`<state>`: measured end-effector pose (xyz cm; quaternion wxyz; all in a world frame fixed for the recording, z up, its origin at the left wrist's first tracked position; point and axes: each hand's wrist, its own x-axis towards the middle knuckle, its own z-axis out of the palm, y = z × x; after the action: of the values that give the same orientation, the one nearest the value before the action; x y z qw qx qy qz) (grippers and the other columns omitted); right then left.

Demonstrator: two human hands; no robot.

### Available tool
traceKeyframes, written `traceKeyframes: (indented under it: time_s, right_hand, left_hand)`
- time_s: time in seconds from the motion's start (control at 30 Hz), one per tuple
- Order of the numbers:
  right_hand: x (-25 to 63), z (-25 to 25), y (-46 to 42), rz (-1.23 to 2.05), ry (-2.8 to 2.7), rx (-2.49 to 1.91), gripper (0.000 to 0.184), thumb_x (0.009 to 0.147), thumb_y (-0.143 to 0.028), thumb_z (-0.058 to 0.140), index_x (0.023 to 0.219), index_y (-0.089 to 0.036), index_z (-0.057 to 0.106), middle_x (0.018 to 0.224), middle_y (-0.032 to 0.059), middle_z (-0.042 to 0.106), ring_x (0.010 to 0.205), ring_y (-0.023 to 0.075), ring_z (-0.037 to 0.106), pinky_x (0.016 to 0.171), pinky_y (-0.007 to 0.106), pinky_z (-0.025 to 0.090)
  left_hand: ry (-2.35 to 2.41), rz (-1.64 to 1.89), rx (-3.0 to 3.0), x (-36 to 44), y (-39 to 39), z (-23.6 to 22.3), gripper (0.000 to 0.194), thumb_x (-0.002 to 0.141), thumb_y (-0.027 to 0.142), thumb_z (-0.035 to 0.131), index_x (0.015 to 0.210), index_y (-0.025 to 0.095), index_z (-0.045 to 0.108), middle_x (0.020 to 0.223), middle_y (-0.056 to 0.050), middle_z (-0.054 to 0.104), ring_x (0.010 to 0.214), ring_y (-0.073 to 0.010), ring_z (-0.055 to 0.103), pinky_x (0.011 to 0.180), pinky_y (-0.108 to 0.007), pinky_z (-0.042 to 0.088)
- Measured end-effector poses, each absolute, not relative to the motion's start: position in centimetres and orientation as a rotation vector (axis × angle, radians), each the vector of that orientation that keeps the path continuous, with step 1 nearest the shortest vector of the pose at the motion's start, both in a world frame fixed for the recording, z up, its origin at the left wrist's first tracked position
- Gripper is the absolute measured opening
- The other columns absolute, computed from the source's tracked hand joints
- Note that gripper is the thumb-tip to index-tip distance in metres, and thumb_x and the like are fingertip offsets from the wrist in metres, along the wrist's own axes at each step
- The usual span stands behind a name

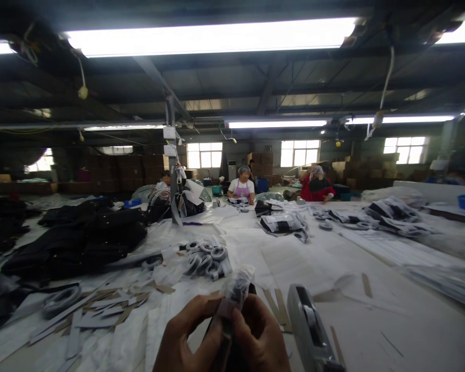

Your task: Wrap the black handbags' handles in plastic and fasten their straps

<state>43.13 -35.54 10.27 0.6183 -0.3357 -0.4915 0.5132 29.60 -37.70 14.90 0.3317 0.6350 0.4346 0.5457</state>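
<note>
At the bottom middle, my left hand and my right hand are closed together on a dark strap-like piece. Crumpled clear plastic covers its upper end, and a small brownish strip shows between my thumbs. My fingers hide much of the piece, so its exact kind is unclear. Close by my right hand stands a grey tape dispenser. Beyond my hands lies a pile of grey wrapped rings or coiled straps.
Black bags are heaped on the left, with cardboard strips scattered nearer me. White sheets cover part of the long table. A post rises mid-table. Several people sit across, including one in a purple apron. Wrapped bundles lie farther back.
</note>
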Motion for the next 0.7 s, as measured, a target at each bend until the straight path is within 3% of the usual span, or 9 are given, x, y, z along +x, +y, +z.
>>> traceKeyframes:
  time_s: [0.23,0.37,0.5,0.7]
  right_hand:
    - [42.5,9.8,-35.7,1.15,-1.137,-0.796,0.041,0.075,-0.054,0.073,0.089,-0.017,0.063,0.081,0.0081,0.071,0.08,0.025,0.067,0.072,0.032,0.052]
    - [43.0,9.8,-35.7,1.186,-1.113,-0.756,0.04,0.076,-0.054,0.074,0.089,-0.017,0.068,0.084,0.0072,0.073,0.081,0.0238,0.067,0.071,0.029,0.051]
    - [44.0,9.4,-35.5,1.244,-1.161,-0.783,0.044,0.076,-0.054,0.073,0.099,-0.017,0.073,0.08,0.0054,0.073,0.07,0.0205,0.063,0.063,0.028,0.049]
    - [44.6,9.7,-35.7,1.28,-1.262,-0.737,0.054,0.081,-0.06,0.065,0.119,-0.021,0.069,0.105,0.01,0.074,0.098,0.0322,0.066,0.084,0.04,0.052]
  left_hand:
    - [1.276,1.424,1.654,29.2,-37.8,15.6,0.026,0.076,0.044,0.071,0.087,0.023,0.079,0.088,-0.007,0.079,0.088,-0.0286,0.072,0.082,-0.032,0.057]
    - [1.157,1.374,1.607,29.3,-37.7,15.3,0.028,0.077,0.044,0.07,0.092,0.022,0.077,0.089,-0.006,0.079,0.086,-0.0266,0.072,0.078,-0.028,0.058]
    - [1.113,1.366,1.581,29.3,-37.4,14.7,0.028,0.078,0.045,0.07,0.093,0.021,0.074,0.09,-0.005,0.078,0.086,-0.0258,0.072,0.076,-0.027,0.057]
    - [1.172,1.365,1.654,29.0,-36.9,14.2,0.024,0.08,0.043,0.069,0.091,0.022,0.073,0.091,-0.005,0.077,0.091,-0.0252,0.071,0.082,-0.028,0.055]
